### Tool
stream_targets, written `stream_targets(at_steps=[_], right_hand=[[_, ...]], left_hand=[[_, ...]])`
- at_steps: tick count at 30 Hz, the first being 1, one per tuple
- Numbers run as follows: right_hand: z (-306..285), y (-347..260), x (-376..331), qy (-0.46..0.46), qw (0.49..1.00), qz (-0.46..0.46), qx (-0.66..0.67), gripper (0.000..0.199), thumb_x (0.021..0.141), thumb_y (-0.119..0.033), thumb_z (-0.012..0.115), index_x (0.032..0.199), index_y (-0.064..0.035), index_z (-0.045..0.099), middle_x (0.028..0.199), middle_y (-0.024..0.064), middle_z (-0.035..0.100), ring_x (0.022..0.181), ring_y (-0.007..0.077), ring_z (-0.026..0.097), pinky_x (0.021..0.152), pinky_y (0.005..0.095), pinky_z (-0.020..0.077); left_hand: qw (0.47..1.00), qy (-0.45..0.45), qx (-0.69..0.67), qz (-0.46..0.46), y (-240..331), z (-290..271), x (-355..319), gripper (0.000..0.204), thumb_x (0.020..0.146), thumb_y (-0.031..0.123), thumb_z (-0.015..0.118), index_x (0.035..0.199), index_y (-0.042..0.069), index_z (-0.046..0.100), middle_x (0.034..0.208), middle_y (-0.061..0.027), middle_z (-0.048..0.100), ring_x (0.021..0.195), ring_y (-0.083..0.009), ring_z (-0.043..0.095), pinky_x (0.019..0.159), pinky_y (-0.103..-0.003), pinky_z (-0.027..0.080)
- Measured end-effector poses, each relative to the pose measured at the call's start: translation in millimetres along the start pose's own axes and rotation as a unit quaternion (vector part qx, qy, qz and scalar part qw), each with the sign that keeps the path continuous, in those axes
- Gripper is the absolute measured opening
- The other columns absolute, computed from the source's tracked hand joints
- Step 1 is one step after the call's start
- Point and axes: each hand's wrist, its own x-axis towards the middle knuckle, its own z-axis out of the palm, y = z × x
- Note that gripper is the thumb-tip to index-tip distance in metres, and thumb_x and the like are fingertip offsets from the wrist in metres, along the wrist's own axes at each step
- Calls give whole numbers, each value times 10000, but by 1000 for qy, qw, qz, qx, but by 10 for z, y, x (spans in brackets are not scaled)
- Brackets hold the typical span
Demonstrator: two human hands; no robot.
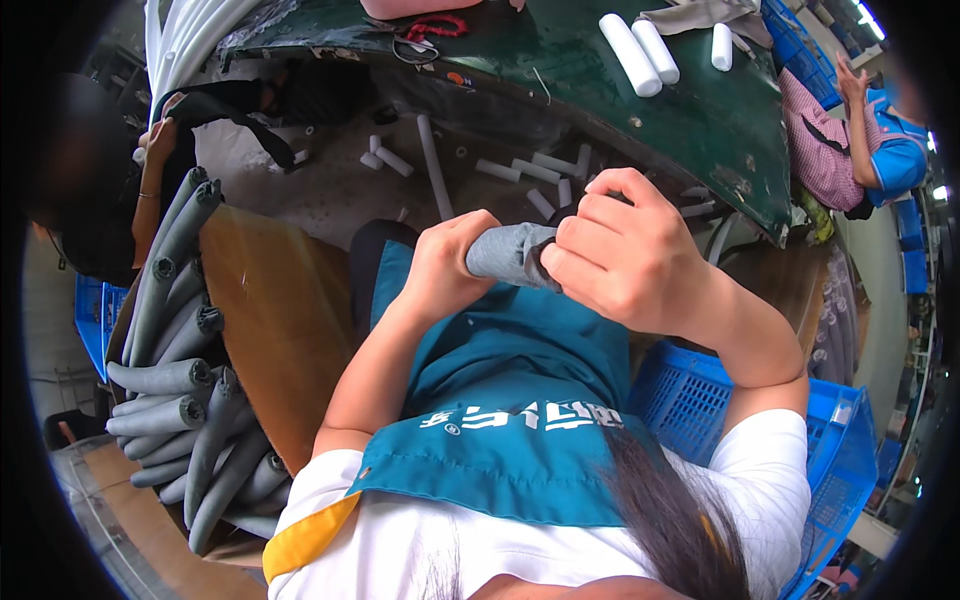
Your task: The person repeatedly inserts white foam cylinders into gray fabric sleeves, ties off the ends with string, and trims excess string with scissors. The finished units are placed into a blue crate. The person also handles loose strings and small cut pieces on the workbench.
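Above my lap, both hands are closed round a short grey cloth-covered tube [503, 251]. My left hand [446, 262] wraps its left end, with the fingers mostly hidden behind it. At the other end my right hand [632, 252] is clenched over a dark, bunched edge of the cloth. What lies inside that fist is hidden. Left of my left arm, many similar grey cloth-covered tubes [215, 440] are heaped in a cardboard box [275, 320]; some show hollow, puckered ends.
A worn green table [560, 45] ahead carries white foam tubes [630, 55] and a red cord [437, 27]. More white tubes [432, 165] lie on the floor below. A blue crate [845, 430] stands at my right. Other people sit at far left [90, 190] and far right [895, 160].
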Motion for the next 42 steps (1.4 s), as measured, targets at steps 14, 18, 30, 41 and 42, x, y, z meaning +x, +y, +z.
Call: stream_targets(at_steps=[14,18,30,41,42], right_hand=[[-186,121,-46,-36,946,253,200,121,729,-35,683,810,-47,594,719,55,596,621,203,598,614,308,474],[-196,99,-42,-141,968,192,72,135,755,-127,681,810,-51,584,712,68,582,615,233,603,586,341,466],[-119,240,-185,-292,931,202,85,105,815,-137,588,775,-42,571,715,124,618,626,323,632,575,407,515],[-248,7,-498,-249,550,603,522,259,922,-162,522,675,-85,507,580,-72,382,526,20,291,470,219,202],[-234,-9,-535,-242,556,600,521,263,928,-170,524,680,-85,506,582,-71,385,520,19,295,468,216,207]], left_hand=[[998,27,6,-49,28,93,59,359,619,8,773,928,56,599,852,-119,644,799,-280,649,731,-338,515],[997,43,56,8,2,177,66,333,636,92,790,902,84,590,837,-108,647,792,-298,663,694,-378,536],[995,20,93,33,117,413,127,439,624,157,814,996,82,593,840,-112,632,822,-312,639,871,-429,470],[993,36,8,109,69,917,112,245,637,139,779,820,112,618,739,-60,612,756,-261,639,1029,-554,391],[993,28,19,110,2,924,92,259,631,179,775,834,123,624,760,-52,615,809,-257,639,1027,-570,376]])
